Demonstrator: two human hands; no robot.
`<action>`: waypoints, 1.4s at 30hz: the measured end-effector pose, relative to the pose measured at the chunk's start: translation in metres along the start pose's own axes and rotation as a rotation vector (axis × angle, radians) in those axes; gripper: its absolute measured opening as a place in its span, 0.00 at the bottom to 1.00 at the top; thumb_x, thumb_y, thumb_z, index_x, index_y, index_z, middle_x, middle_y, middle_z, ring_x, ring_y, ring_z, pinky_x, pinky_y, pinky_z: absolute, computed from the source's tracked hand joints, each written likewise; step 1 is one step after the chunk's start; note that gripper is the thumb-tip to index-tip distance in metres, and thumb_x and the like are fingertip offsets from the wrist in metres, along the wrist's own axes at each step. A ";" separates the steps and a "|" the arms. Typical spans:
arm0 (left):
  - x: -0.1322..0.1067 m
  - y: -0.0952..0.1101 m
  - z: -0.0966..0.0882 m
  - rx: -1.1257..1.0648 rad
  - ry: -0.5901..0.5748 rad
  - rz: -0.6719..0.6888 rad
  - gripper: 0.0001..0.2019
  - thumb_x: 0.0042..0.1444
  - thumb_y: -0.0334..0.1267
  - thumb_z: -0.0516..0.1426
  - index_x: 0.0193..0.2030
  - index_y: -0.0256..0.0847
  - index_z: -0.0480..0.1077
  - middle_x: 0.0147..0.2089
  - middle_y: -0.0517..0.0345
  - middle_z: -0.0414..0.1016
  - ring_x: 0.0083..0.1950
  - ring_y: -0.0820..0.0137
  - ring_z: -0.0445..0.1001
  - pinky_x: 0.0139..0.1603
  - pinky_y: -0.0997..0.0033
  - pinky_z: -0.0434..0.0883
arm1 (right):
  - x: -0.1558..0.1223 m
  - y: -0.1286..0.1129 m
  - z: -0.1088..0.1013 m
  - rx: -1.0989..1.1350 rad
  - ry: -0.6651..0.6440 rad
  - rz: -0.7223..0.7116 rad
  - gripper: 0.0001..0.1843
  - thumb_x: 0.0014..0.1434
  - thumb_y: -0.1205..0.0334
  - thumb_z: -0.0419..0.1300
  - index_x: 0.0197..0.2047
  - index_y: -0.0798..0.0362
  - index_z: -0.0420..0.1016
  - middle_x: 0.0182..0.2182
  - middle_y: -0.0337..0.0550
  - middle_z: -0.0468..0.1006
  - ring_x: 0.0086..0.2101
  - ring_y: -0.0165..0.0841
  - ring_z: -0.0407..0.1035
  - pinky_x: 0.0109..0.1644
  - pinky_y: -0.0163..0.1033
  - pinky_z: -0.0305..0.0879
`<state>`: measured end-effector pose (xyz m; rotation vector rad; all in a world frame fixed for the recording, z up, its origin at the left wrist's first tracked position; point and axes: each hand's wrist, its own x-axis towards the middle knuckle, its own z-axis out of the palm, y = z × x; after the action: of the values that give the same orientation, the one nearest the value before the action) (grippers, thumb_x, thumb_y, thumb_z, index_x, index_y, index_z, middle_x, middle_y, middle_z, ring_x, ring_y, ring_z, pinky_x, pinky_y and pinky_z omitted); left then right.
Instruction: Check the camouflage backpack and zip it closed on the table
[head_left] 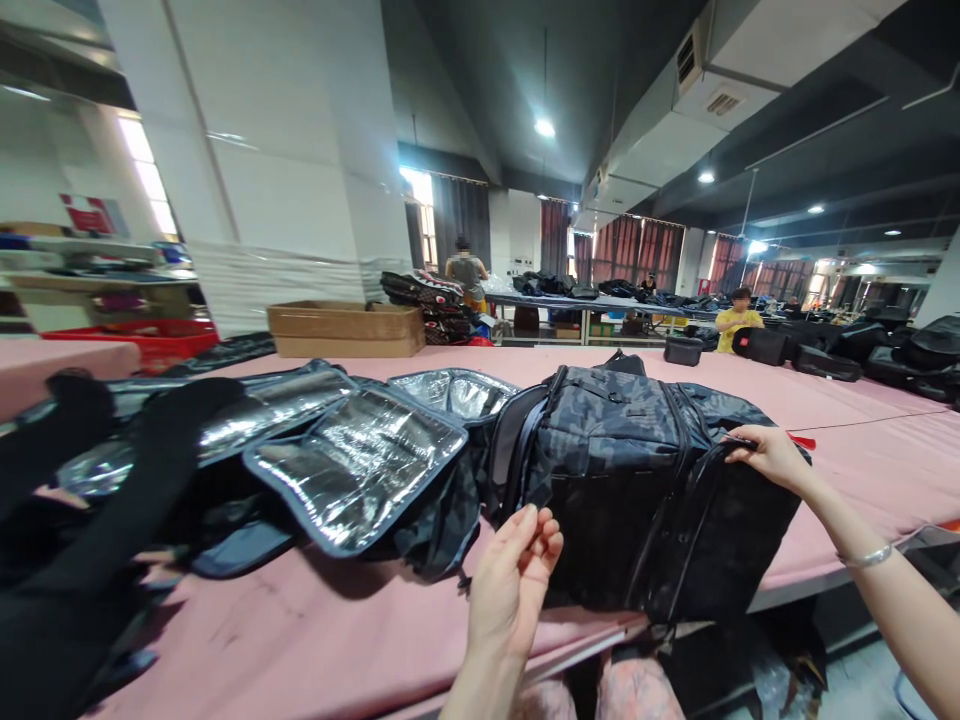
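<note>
A black and grey camouflage backpack point(615, 430) stands at the table's near edge, its dark zipped side facing me. My right hand point(772, 458) pinches its upper right edge along a zip seam. Just in front of the pack's lower left side is my left hand point(516, 570), its fingers curled and thumb against forefinger; whatever lies between them, if anything, is too small to make out. To the left, an opened bag panel with shiny silver lining point(360, 465) lies flat among more dark camouflage pieces.
Pink cloth covers the table point(300, 640). Black straps point(142, 480) lie at the left. A cardboard box point(345, 330) and a red crate point(142, 345) stand behind. Dark bags point(825, 355) line the far right, near a person in yellow point(739, 318).
</note>
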<state>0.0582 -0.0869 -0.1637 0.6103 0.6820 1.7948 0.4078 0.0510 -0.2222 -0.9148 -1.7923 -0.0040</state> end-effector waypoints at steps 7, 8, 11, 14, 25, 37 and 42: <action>0.000 -0.006 0.001 0.035 -0.007 0.017 0.04 0.54 0.21 0.51 0.35 0.30 0.63 0.30 0.54 0.70 0.28 0.77 0.69 0.27 0.79 0.70 | 0.000 0.000 0.002 0.066 -0.012 0.055 0.12 0.51 0.65 0.55 0.40 0.54 0.75 0.36 0.42 0.77 0.35 0.34 0.73 0.42 0.36 0.68; 0.001 -0.007 0.000 0.057 -0.007 0.039 0.04 0.54 0.22 0.52 0.35 0.30 0.63 0.30 0.55 0.70 0.28 0.77 0.70 0.28 0.79 0.70 | 0.000 -0.001 0.002 0.074 -0.016 0.063 0.12 0.51 0.66 0.55 0.39 0.53 0.75 0.36 0.41 0.76 0.35 0.33 0.73 0.41 0.36 0.68; 0.006 -0.016 -0.002 0.161 -0.044 0.149 0.06 0.51 0.27 0.57 0.36 0.31 0.64 0.29 0.56 0.70 0.28 0.77 0.70 0.31 0.79 0.71 | 0.000 -0.007 0.001 0.067 -0.024 0.065 0.12 0.50 0.67 0.55 0.38 0.53 0.75 0.35 0.39 0.76 0.35 0.32 0.72 0.41 0.35 0.67; 0.018 -0.029 -0.004 0.422 -0.099 0.443 0.13 0.49 0.38 0.60 0.36 0.32 0.65 0.30 0.56 0.71 0.28 0.76 0.70 0.32 0.77 0.71 | 0.000 -0.012 0.000 0.059 -0.031 0.060 0.12 0.51 0.67 0.55 0.38 0.53 0.75 0.34 0.39 0.76 0.36 0.32 0.72 0.41 0.34 0.67; 0.048 -0.053 -0.021 1.263 -0.420 1.288 0.13 0.58 0.34 0.50 0.48 0.37 0.69 0.47 0.51 0.71 0.49 0.71 0.70 0.52 0.71 0.66 | 0.006 -0.006 -0.002 0.154 -0.039 0.121 0.13 0.49 0.66 0.54 0.39 0.54 0.74 0.33 0.40 0.77 0.36 0.34 0.73 0.39 0.34 0.68; 0.098 -0.041 -0.123 1.013 0.032 0.559 0.21 0.52 0.48 0.52 0.44 0.31 0.68 0.40 0.45 0.74 0.34 0.70 0.74 0.37 0.71 0.71 | -0.001 -0.008 -0.003 0.148 -0.018 0.104 0.12 0.51 0.60 0.58 0.39 0.55 0.75 0.36 0.42 0.76 0.33 0.34 0.73 0.36 0.34 0.68; 0.073 -0.027 -0.097 0.918 0.027 0.621 0.23 0.52 0.51 0.54 0.44 0.31 0.68 0.40 0.47 0.73 0.35 0.73 0.73 0.40 0.73 0.72 | -0.017 -0.026 0.002 -0.068 0.074 -0.134 0.09 0.54 0.65 0.58 0.39 0.53 0.76 0.36 0.40 0.75 0.37 0.31 0.71 0.40 0.33 0.67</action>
<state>-0.0125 -0.0255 -0.2451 1.5376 1.4732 1.9799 0.3932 0.0240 -0.2257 -0.8301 -1.7909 -0.1831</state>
